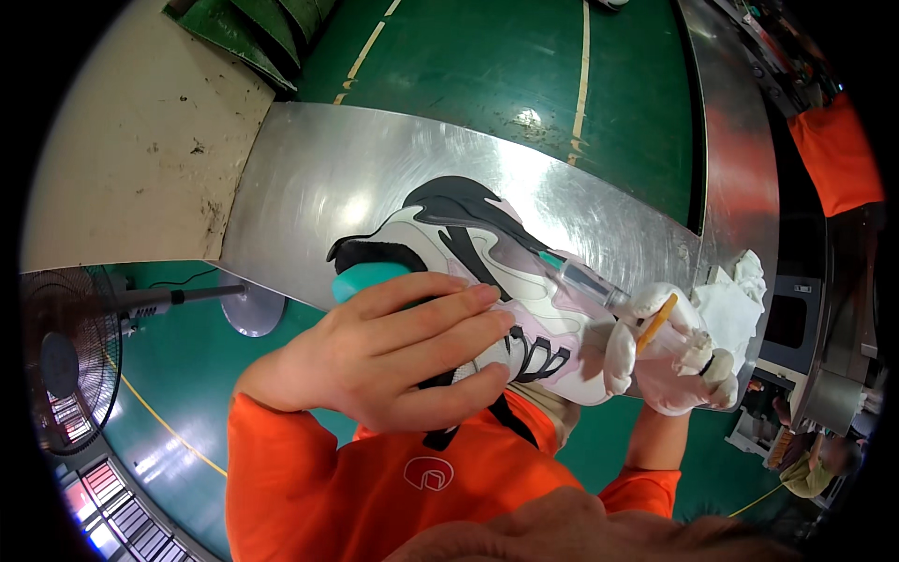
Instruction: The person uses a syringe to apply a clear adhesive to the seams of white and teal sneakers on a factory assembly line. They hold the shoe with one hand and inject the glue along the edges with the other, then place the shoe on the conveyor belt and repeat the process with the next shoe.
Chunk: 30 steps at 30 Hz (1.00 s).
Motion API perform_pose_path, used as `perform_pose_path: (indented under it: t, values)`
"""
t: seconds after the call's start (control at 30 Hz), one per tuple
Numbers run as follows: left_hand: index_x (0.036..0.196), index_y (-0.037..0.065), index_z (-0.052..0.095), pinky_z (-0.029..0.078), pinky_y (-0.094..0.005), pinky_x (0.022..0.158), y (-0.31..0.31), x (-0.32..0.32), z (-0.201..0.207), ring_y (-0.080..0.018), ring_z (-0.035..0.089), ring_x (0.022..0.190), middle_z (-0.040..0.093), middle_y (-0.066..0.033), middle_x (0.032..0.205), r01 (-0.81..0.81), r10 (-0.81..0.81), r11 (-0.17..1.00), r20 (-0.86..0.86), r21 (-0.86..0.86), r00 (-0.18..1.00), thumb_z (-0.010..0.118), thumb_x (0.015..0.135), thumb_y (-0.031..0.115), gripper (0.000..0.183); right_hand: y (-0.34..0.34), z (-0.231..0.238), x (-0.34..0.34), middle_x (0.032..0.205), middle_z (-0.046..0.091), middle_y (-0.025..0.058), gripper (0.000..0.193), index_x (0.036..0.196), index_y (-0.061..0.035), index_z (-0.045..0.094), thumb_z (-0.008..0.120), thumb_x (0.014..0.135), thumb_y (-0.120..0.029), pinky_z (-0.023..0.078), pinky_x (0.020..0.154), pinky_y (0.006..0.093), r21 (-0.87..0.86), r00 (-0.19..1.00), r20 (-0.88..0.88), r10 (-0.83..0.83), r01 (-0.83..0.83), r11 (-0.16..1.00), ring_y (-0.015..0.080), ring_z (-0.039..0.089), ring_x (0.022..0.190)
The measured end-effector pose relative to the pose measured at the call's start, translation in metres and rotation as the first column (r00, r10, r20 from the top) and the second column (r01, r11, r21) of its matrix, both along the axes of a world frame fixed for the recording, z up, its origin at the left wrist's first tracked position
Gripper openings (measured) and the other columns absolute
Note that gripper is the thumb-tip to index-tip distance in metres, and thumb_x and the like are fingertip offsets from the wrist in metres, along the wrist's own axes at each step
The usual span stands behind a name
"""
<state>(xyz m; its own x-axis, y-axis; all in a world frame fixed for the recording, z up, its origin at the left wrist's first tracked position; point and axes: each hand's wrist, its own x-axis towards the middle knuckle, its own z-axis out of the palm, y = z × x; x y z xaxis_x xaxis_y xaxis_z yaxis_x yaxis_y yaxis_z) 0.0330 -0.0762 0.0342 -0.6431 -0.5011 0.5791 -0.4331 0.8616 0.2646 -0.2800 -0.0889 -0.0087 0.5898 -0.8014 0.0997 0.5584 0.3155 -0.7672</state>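
Observation:
A white, black and pale pink sneaker point(487, 248) lies on its side on the metal table, its toe toward the right. A smooth teal piece point(367, 278) shows in its opening. My left hand point(403, 351) is bare and closed over the upper, fingers together across the tongue and laces. My right hand point(670, 351), in a white glove, is at the toe. It grips a clear syringe-like tube point(590, 283) with a teal tip; the tip points at the sneaker's side, and whether it touches I cannot tell. An orange-yellow stick point(656, 323) shows between the gloved fingers.
A crumpled white cloth point(735, 298) lies on the metal table point(309, 178) to the right. Beyond the table runs a green surface point(468, 70) with tape lines. A beige panel point(150, 159) borders the left. A fan point(70, 361) stands at left; orange clothing point(836, 155) shows at far right.

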Motion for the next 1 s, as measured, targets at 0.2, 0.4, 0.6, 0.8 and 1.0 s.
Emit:
perform_pose_path:
  t: [0.2, 0.4, 0.6, 0.8, 1.0]
  values:
    - [0.094, 0.016, 0.059, 0.055, -0.0376, 0.085, 0.000, -0.001, 0.000, -0.0283, 0.068, 0.099, 0.070, -0.0116, 0.109, -0.006, 0.006, 1.000, -0.004, 0.006, 1.000, 0.073, 0.079, 0.014, 0.021, -0.001, 0.000, 0.002, 0.092, 0.061, 0.0186, 0.108, 0.130, 0.0094, 0.043, 0.078, 0.057, -0.062, 0.051, 0.067, 0.0384, 0.016, 1.000, -0.014, -0.002, 0.003, 1.000, 0.0282, 0.061, 0.066]
    - [0.093, 0.016, 0.060, 0.055, -0.0375, 0.085, 0.000, 0.000, 0.000, -0.0281, 0.068, 0.099, 0.071, -0.0118, 0.109, -0.009, 0.009, 1.000, -0.006, -0.002, 1.000, 0.072, 0.080, 0.013, 0.018, -0.002, 0.012, 0.002, 0.076, 0.063, 0.0158, 0.107, 0.131, 0.0062, 0.042, 0.075, 0.059, -0.066, 0.050, 0.072, 0.0414, 0.021, 0.991, -0.130, 0.026, -0.023, 0.999, 0.0282, 0.061, 0.065]
    - [0.093, 0.015, 0.061, 0.055, -0.0375, 0.084, -0.001, 0.000, 0.000, -0.0283, 0.068, 0.099, 0.070, -0.0123, 0.109, 0.002, -0.002, 1.000, -0.021, -0.002, 1.000, 0.072, 0.080, 0.013, 0.018, -0.004, 0.011, 0.002, 0.074, 0.063, 0.0159, 0.105, 0.131, 0.0062, 0.043, 0.075, 0.059, -0.064, 0.050, 0.070, 0.0401, 0.012, 0.987, -0.153, 0.041, -0.040, 0.999, 0.0302, 0.060, 0.064]
    - [0.093, 0.016, 0.061, 0.055, -0.0377, 0.083, -0.002, 0.000, 0.002, -0.0284, 0.068, 0.099, 0.070, -0.0119, 0.109, 0.003, -0.003, 1.000, -0.003, 0.000, 1.000, 0.074, 0.078, 0.013, 0.020, 0.002, 0.010, 0.001, 0.092, 0.063, 0.0189, 0.115, 0.123, 0.0175, 0.046, 0.079, 0.045, -0.060, 0.049, 0.061, 0.0320, 0.143, 0.991, -0.129, -0.035, 0.054, 0.988, 0.0263, 0.062, 0.070]
    - [0.092, 0.017, 0.061, 0.055, -0.0373, 0.086, 0.000, 0.001, 0.003, -0.0277, 0.068, 0.101, 0.071, -0.0108, 0.110, -0.006, 0.006, 1.000, 0.026, 0.008, 1.000, 0.074, 0.077, 0.012, 0.021, 0.002, 0.021, -0.005, 0.088, 0.063, 0.0202, 0.113, 0.124, 0.0184, 0.046, 0.080, 0.047, -0.057, 0.047, 0.058, 0.0320, 0.140, 0.971, -0.232, -0.055, 0.089, 0.986, 0.0266, 0.060, 0.069]
